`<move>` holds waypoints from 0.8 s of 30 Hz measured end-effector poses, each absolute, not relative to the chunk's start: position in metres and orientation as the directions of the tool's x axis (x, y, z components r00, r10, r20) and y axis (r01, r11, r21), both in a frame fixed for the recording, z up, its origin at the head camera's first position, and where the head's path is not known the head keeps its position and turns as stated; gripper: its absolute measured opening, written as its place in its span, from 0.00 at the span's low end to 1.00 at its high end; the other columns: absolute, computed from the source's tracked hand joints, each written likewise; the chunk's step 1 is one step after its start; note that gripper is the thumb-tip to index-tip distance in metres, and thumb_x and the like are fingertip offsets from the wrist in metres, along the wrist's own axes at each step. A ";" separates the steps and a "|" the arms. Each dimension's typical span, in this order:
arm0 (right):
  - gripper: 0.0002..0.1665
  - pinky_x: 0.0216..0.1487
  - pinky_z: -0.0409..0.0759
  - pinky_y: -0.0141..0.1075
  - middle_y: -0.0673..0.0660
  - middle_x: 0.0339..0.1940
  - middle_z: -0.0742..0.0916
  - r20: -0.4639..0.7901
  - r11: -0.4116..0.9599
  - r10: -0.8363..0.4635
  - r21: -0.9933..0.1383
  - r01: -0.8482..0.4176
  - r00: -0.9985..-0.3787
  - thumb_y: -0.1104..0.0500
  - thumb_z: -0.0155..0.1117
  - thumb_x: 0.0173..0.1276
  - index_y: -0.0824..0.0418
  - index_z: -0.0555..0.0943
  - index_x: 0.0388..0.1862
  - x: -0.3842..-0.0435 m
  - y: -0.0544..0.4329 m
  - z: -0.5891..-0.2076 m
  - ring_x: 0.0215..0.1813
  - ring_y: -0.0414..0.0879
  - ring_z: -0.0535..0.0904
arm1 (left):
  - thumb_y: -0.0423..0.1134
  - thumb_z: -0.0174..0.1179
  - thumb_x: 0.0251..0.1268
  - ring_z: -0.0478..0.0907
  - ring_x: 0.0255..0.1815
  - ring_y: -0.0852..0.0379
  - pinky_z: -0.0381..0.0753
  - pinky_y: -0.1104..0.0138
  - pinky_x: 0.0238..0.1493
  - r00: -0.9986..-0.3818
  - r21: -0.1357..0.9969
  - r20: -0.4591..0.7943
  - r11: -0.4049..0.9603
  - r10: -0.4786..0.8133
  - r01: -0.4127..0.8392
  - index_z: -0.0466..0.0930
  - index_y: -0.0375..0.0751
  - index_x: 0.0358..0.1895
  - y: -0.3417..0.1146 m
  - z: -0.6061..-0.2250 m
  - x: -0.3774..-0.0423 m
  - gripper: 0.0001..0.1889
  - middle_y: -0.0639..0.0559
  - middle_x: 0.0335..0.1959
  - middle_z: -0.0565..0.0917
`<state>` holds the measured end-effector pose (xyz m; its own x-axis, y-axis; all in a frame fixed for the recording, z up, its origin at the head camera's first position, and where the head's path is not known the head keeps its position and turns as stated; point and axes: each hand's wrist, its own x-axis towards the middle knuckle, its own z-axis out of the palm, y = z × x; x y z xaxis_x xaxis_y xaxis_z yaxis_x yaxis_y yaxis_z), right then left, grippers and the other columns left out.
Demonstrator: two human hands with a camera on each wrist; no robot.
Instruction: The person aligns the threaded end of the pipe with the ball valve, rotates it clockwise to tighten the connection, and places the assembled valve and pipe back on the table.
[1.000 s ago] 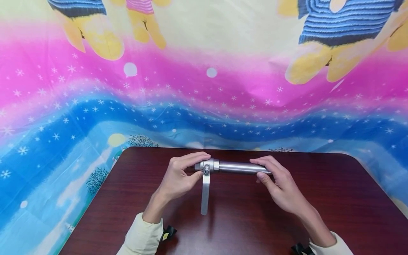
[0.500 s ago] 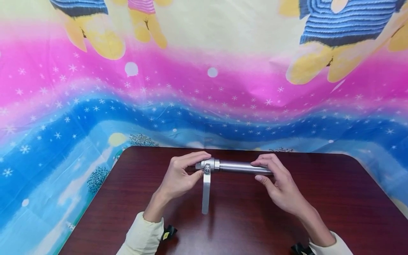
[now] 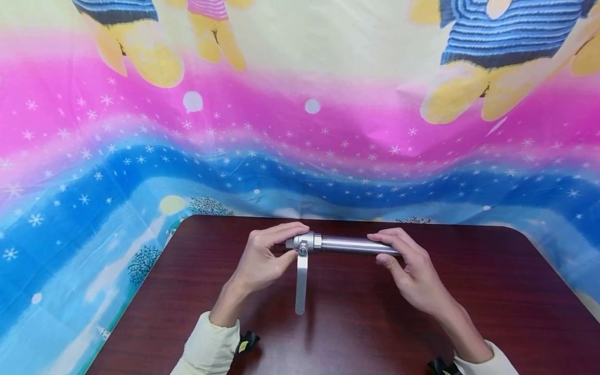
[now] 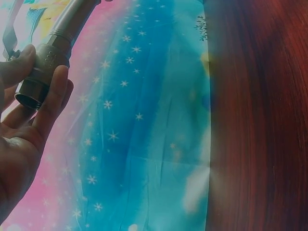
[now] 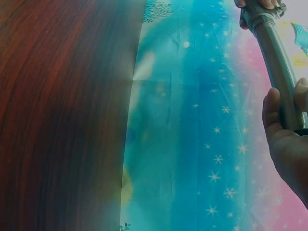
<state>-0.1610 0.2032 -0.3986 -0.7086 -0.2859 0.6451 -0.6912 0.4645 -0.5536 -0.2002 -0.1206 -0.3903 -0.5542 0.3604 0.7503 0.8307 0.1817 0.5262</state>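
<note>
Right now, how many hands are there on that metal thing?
2. The left hand grips the ball valve; the right hand holds the steel pipe joined to it.

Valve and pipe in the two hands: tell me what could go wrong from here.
The shiny, smooth-looking pipe could slip through the right hand, which holds it near its end. The valve might then tip in the left hand, letting the pipe knock the table. The lever sticks out toward the person, so a wrist could bump it.
</note>
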 end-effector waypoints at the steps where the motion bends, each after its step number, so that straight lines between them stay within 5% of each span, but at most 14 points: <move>1: 0.33 0.55 0.78 0.20 0.55 0.58 0.86 0.643 0.464 -0.287 -0.555 -0.690 -0.710 0.81 0.69 0.63 0.62 0.85 0.65 -0.161 0.203 -0.399 0.56 0.33 0.81 | 0.15 0.69 0.52 0.90 0.59 0.44 0.83 0.70 0.66 -0.554 0.526 0.750 0.182 0.360 0.831 0.90 0.33 0.57 -0.121 -0.391 -0.200 0.26 0.40 0.55 0.92; 5: 0.33 0.54 0.79 0.20 0.55 0.58 0.86 0.640 0.469 -0.300 -0.547 -0.694 -0.707 0.81 0.68 0.65 0.61 0.84 0.67 -0.162 0.204 -0.400 0.56 0.33 0.80 | 0.15 0.69 0.51 0.90 0.60 0.44 0.83 0.70 0.66 -0.555 0.527 0.750 0.181 0.361 0.830 0.89 0.33 0.57 -0.121 -0.391 -0.201 0.26 0.39 0.55 0.92; 14: 0.35 0.70 0.64 0.18 0.61 0.69 0.75 0.615 0.496 -0.339 -0.526 -0.691 -0.712 0.79 0.68 0.66 0.62 0.76 0.70 -0.157 0.201 -0.401 0.71 0.35 0.68 | 0.16 0.70 0.52 0.90 0.59 0.44 0.83 0.74 0.63 -0.562 0.525 0.744 0.204 0.360 0.826 0.89 0.32 0.57 -0.121 -0.390 -0.200 0.26 0.39 0.55 0.92; 24: 0.31 0.59 0.69 0.21 0.55 0.61 0.81 0.647 0.535 -0.332 -0.470 -0.702 -0.686 0.80 0.70 0.63 0.63 0.80 0.64 -0.160 0.203 -0.402 0.61 0.37 0.75 | 0.16 0.70 0.52 0.89 0.60 0.44 0.83 0.74 0.63 -0.566 0.530 0.740 0.201 0.363 0.824 0.89 0.33 0.57 -0.120 -0.390 -0.199 0.26 0.39 0.55 0.92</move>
<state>-0.1600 0.2032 -0.4021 -0.6863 -0.3323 0.6470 -0.7020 0.5351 -0.4699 -0.1991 -0.1203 -0.3898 -0.5656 0.3633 0.7404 0.8236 0.2012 0.5303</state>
